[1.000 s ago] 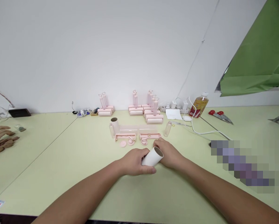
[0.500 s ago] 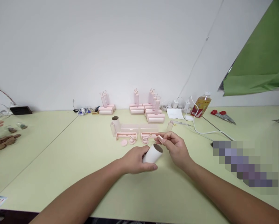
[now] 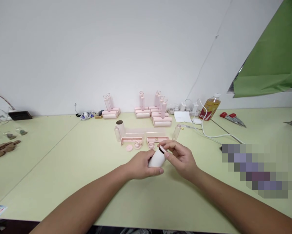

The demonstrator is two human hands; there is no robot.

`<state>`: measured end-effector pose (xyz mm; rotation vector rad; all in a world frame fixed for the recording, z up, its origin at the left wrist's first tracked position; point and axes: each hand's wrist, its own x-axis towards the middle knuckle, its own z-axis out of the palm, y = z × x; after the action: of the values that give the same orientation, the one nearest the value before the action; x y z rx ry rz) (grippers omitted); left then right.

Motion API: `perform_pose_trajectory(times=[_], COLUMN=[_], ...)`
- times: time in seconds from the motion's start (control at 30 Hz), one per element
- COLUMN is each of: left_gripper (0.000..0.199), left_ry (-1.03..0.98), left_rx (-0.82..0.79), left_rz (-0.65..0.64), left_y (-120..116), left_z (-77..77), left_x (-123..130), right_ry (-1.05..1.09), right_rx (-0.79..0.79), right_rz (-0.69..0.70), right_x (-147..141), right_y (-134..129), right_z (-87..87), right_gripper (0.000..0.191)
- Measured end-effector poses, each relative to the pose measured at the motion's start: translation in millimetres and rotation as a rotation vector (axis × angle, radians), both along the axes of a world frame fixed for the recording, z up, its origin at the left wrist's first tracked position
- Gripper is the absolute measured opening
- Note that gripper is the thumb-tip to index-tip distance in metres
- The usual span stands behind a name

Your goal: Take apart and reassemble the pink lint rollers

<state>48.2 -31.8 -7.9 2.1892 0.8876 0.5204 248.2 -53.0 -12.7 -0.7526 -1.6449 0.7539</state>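
Observation:
My left hand [image 3: 141, 165] is wrapped round a white lint roller refill [image 3: 157, 159], a paper tube held tilted above the table. With closed fingers my right hand [image 3: 181, 157] holds a pink end cap [image 3: 162, 149] at the tube's upper opening; part of the dark bore still shows under it. Beyond my hands lie two pink roller housings [image 3: 131, 140], a loose pink disc [image 3: 129, 148] and two pink pieces with round bases [image 3: 137, 145]. Another refill tube [image 3: 120, 128] stands upright beside a clear pink handle [image 3: 117, 134]. A second such handle [image 3: 177, 132] stands on the right.
Several assembled pink lint rollers [image 3: 162, 121] stand along the wall. To the right are a drink bottle [image 3: 210, 106], white cables [image 3: 219, 135] and red-handled tools [image 3: 231, 117]. A black phone-like object [image 3: 20, 115] and brown pieces [image 3: 3, 149] lie at the left.
My right hand has brought the pink end cap left onto the mouth of the refill tube, covering most of the opening. My left hand keeps its hold on the tube.

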Motion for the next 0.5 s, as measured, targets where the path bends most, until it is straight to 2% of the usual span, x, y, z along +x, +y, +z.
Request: perform_pose_trajectory(times=[0.5], left_gripper=[0.051], left_ry=[0.0], left_rx=[-0.009], left_rz=[0.002], left_y=[0.6], left_z=[-1.4], left_x=[-0.4], right_ry=[-0.102], right_rx=[0.08], right_rz=[-0.038], right_x=[0.4], right_y=[0.0], right_z=[2.6], right_gripper=[0.012])
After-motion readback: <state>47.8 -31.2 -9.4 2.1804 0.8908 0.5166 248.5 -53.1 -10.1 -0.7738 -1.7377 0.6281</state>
